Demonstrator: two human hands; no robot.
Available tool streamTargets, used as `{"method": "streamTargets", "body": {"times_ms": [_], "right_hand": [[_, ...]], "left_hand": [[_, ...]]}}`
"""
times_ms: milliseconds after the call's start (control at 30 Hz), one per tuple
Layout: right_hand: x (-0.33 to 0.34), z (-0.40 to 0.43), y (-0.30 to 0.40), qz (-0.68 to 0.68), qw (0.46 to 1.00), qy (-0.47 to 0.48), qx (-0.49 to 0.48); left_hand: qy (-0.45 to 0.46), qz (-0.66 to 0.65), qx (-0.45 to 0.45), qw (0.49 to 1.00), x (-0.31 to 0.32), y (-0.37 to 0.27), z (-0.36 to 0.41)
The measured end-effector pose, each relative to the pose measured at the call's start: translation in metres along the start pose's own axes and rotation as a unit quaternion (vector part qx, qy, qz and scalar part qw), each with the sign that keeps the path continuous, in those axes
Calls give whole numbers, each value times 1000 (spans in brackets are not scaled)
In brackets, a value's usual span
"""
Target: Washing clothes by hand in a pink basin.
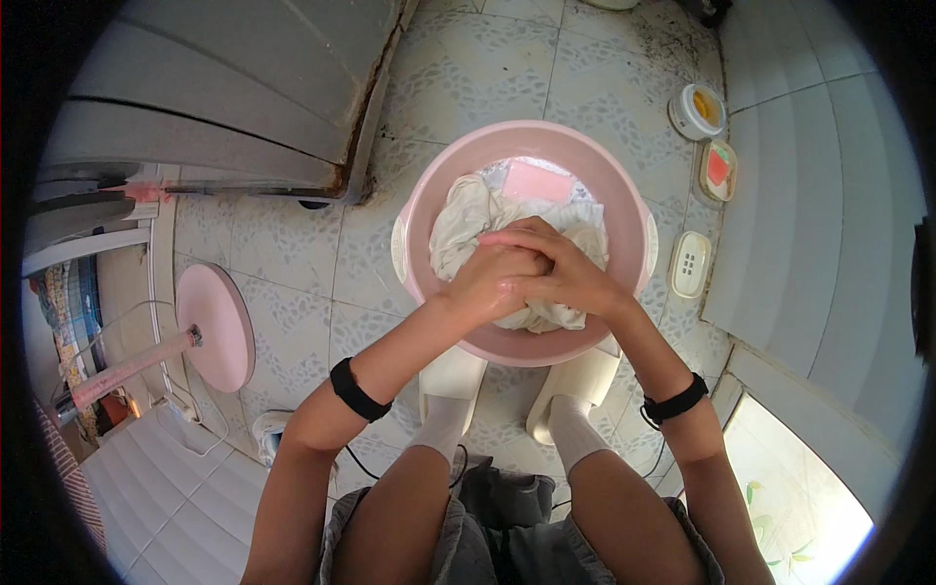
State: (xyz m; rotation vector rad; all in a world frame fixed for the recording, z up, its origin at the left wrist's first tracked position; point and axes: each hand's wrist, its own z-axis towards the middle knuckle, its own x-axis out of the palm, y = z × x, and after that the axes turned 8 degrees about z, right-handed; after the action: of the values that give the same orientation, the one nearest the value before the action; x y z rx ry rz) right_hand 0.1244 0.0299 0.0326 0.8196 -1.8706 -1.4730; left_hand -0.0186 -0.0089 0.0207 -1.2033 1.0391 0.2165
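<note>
My left hand (497,284) and my right hand (574,272) are clasped together above a round pink plastic basin (446,161). The right fingers lie across the left hand, and the skin looks wet. Whether any cloth is gripped between the palms is hidden. Crumpled off-white cloth (462,223) fills much of the basin under both hands. Toward the far wall of the basin lies a flat pink rectangular piece (537,181), perhaps a bar of soap, with a white patterned surface around it.
Slippers (450,376) on my feet stand against the basin's near side. Along the right wall are a white tub (696,112), a soap dish with a red-and-green piece (719,172) and a cream soap dish (690,265). A pink round-based stand (213,327) is left; a grey appliance (241,80) stands far left.
</note>
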Motion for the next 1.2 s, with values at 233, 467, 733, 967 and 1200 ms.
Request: {"method": "streamTargets", "body": {"times_ms": [233,467,733,967,1200], "right_hand": [[-4,4,-5,78,997,0,4],[2,11,-2,125,988,-88,33],[1,19,-5,132,956,-219,147],[-2,15,4,-113,981,-147,47],[16,19,17,-366,924,-111,5]], "left_hand": [[-105,71,31,991,3,-3,2],[58,229,61,970,13,-1,1],[-61,244,187,950,3,-2,1],[28,362,96,927,2,-5,2],[-54,473,118,872,27,-1,-6]]}}
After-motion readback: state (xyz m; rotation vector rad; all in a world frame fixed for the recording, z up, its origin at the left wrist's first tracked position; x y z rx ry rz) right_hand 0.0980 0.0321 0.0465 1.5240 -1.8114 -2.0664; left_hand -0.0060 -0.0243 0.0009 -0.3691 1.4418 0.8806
